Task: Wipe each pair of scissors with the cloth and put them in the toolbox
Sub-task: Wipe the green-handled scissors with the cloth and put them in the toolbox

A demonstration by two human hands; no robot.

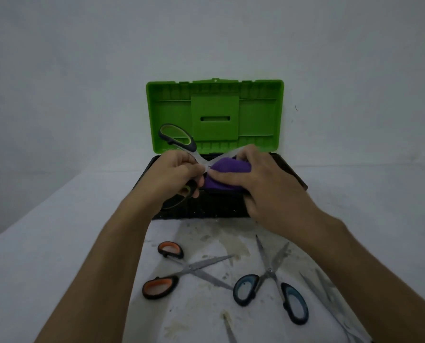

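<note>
Table [58,243], white, stained in front of the person. On it at the back, the toolbox [290,174]: black base, green lid [214,115] standing open against the wall. What shows of the base's inside is dark; hands cover most of it, so whether any scissors lie in it cannot be told.

Step in hand, as I judge it: wiping one pair, with none seen stowed yet.

Left hand [174,174] grips the green scissors [181,142] near the pivot and lower handle, fingers curled round them; blades spread wide, held over the box's front. Right hand [263,189] pinches the purple cloth [228,167] and presses it on one blade just by the pivot.

Next move likely calls for drawing the cloth out along the blade toward the tip, then doing the other blade, closing the pair and laying it in the base.

Still on the table, near edge: orange scissors [176,271] and blue scissors [271,280], both open. Further blades [330,293] at right and a tip [228,328] at bottom, partly cut off.
</note>
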